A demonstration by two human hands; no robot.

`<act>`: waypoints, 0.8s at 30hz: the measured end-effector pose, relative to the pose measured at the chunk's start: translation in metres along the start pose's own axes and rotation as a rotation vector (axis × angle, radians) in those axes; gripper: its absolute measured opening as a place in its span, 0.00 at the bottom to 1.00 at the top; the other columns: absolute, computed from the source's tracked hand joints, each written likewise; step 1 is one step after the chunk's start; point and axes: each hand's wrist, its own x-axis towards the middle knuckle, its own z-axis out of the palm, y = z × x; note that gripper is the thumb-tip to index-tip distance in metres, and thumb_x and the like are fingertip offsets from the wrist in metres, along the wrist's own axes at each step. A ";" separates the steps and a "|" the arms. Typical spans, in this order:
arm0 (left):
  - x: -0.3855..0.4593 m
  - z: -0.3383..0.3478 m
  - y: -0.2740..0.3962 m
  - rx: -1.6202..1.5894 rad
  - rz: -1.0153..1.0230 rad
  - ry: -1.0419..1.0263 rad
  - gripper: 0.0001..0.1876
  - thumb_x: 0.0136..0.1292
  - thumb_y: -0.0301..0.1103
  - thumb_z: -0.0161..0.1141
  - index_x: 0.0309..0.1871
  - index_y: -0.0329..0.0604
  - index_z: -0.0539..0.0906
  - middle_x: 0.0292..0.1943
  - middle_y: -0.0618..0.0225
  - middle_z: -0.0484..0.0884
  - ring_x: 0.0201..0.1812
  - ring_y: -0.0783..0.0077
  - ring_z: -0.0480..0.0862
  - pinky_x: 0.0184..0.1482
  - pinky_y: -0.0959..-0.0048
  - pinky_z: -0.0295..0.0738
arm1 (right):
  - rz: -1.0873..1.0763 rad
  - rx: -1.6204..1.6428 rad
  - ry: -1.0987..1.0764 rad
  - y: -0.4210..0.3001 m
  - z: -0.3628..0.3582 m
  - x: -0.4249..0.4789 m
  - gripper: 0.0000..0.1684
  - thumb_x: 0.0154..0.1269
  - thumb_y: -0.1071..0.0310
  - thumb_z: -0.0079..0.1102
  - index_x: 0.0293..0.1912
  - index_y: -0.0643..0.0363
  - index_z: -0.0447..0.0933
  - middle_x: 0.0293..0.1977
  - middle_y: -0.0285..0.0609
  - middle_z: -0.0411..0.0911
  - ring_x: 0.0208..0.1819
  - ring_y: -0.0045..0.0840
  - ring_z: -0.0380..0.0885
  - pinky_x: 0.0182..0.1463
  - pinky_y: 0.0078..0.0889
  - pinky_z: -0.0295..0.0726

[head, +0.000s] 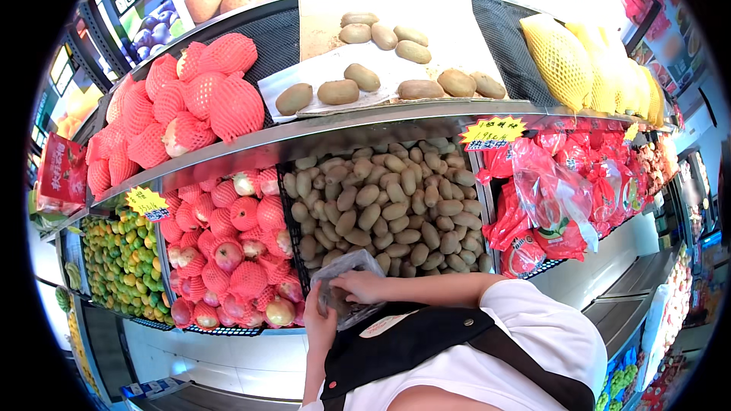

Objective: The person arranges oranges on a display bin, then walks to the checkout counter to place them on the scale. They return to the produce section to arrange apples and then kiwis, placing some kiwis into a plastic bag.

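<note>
A clear plastic container (365, 260) is held close to my apron, at the front edge of the kiwifruit crate. My left hand (321, 319) grips its left side, thumb over the near rim. My right hand (361, 286) reaches over the container with the fingers bent down into it. Whether those fingers pinch something is hidden, and the contents are too blurred to name. Just beyond the container lies a black crate full of kiwifruit (394, 205).
Above the crate, a metal-edged shelf (342, 127) carries loose kiwifruit (338, 92) on white paper. Pomegranates in pink foam nets (237, 251) and green-orange citrus (123, 262) fill the left. Red bagged fruit (562, 240) sits right, below yellow-netted fruit (557, 60).
</note>
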 end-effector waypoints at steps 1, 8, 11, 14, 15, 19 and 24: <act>0.001 0.001 -0.001 -0.006 0.012 0.004 0.34 0.54 0.14 0.52 0.69 0.35 0.72 0.64 0.51 0.77 0.65 0.53 0.76 0.67 0.66 0.68 | -0.026 -0.027 0.064 0.007 0.000 -0.001 0.35 0.57 0.67 0.68 0.64 0.59 0.69 0.50 0.49 0.76 0.56 0.46 0.75 0.57 0.45 0.78; -0.001 -0.008 -0.019 -0.039 0.030 0.044 0.34 0.53 0.13 0.52 0.69 0.36 0.74 0.63 0.56 0.78 0.59 0.63 0.79 0.57 0.73 0.73 | -0.167 0.307 0.245 -0.095 -0.221 -0.055 0.11 0.65 0.68 0.67 0.45 0.63 0.84 0.41 0.47 0.86 0.42 0.27 0.86 0.47 0.31 0.84; -0.002 -0.014 -0.012 -0.063 -0.055 0.028 0.34 0.53 0.12 0.51 0.69 0.38 0.74 0.63 0.59 0.79 0.42 0.74 0.78 0.44 0.78 0.73 | -0.017 0.023 0.772 -0.102 -0.337 -0.069 0.10 0.70 0.66 0.62 0.48 0.58 0.85 0.39 0.38 0.86 0.37 0.18 0.83 0.42 0.26 0.83; -0.002 -0.009 -0.012 -0.079 -0.052 0.024 0.35 0.53 0.12 0.51 0.69 0.38 0.74 0.62 0.64 0.80 0.30 0.81 0.69 0.35 0.80 0.68 | 0.226 -0.340 0.911 -0.039 -0.435 -0.061 0.20 0.70 0.62 0.63 0.57 0.58 0.77 0.46 0.44 0.84 0.47 0.27 0.82 0.51 0.32 0.82; -0.002 -0.007 -0.013 -0.068 -0.019 0.031 0.35 0.53 0.12 0.51 0.69 0.38 0.74 0.61 0.65 0.81 0.27 0.82 0.65 0.32 0.81 0.66 | 0.398 -0.477 0.885 -0.021 -0.451 -0.060 0.24 0.69 0.61 0.63 0.60 0.59 0.74 0.52 0.49 0.82 0.52 0.34 0.82 0.55 0.35 0.81; -0.004 -0.003 -0.018 -0.108 -0.056 0.056 0.35 0.52 0.12 0.52 0.69 0.39 0.74 0.59 0.66 0.81 0.28 0.81 0.67 0.33 0.80 0.67 | 0.451 -0.499 0.750 0.006 -0.467 -0.043 0.31 0.63 0.60 0.70 0.62 0.58 0.72 0.52 0.49 0.82 0.54 0.37 0.81 0.59 0.39 0.79; -0.003 -0.006 -0.021 -0.060 -0.033 0.049 0.35 0.52 0.12 0.52 0.68 0.40 0.75 0.58 0.65 0.82 0.27 0.79 0.67 0.32 0.79 0.67 | 0.442 -0.376 0.763 0.016 -0.468 -0.040 0.33 0.59 0.59 0.74 0.61 0.58 0.73 0.51 0.46 0.82 0.52 0.33 0.82 0.58 0.37 0.80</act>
